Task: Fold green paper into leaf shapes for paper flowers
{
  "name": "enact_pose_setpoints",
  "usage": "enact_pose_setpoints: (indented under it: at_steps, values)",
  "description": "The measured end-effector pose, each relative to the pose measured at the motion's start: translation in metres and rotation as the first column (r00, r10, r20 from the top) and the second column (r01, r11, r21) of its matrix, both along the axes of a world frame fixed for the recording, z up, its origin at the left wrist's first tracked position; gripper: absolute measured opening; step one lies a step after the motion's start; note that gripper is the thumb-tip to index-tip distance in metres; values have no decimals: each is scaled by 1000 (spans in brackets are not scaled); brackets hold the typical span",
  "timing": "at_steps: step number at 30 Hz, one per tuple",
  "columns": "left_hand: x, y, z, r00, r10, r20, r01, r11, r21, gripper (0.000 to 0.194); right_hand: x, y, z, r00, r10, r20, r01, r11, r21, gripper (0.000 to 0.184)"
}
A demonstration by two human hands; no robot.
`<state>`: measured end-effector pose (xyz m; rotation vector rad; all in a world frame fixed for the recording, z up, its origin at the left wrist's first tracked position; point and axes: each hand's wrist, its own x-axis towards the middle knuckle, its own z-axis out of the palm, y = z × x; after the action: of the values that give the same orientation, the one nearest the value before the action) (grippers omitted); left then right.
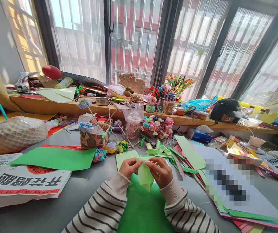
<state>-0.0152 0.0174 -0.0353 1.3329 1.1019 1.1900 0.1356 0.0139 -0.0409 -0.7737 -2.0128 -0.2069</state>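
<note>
A folded piece of light green paper (145, 177) hangs between my two hands, above a dark green sheet (143, 210) on the grey table. My left hand (129, 168) pinches its upper left edge between thumb and fingers. On the other side, my right hand (161, 171) grips the upper right edge the same way, so the fingertips nearly meet. Behind my left hand lies a flat pale green sheet (121, 157). Folded green paper strips (158, 149) are heaped just beyond my right hand.
Left of me, a bright green sheet (56, 158) covers part of a printed paper bag (29, 184). A basket (94, 139) with paper flowers and a lidded cup (133, 126) stand ahead. Stacked coloured paper (257, 200) lies right. A black cap (226, 110) rests on the crowded windowsill.
</note>
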Motion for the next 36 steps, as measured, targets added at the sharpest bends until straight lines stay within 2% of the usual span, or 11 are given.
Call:
enact_pose_setpoints:
  at_steps: [6, 10, 15, 20, 23, 27, 33, 36]
  values:
    - [0, 0, 2, 1000, -9, 23, 9, 1000, -13, 29, -1, -2, 3, 1000, 4, -8, -5, 999, -41, 20]
    - [0, 0, 3, 1000, -19, 9, 19, 1000, -17, 30, -3, -5, 7, 994, 12, -113, -34, 979, -201, 18]
    - [2, -2, 3, 999, -51, -7, 51, 999, 3, 31, -1, -1, 7, 971, -49, -233, -77, 860, -504, 23]
    - [4, -2, 0, 996, -85, -34, 85, 996, -8, 32, 3, 5, 2, 969, -36, -243, -138, 737, -662, 26]
    - [3, -1, -1, 993, -103, -55, 104, 995, 4, 32, 4, 6, 1, 969, -34, -245, -148, 714, -685, 25]
    - [2, -2, 1, 988, -132, -76, 134, 991, 12, 31, 4, 6, 1, 963, -65, -261, -133, 729, -672, 25]
    - [2, -1, -1, 976, -205, -77, 198, 976, -90, 33, 4, 5, 1, 950, -85, -302, -141, 743, -654, 25]
    - [3, 1, -5, 976, -214, -34, 209, 971, -113, 32, 3, 5, 2, 949, -76, -307, -161, 720, -675, 24]
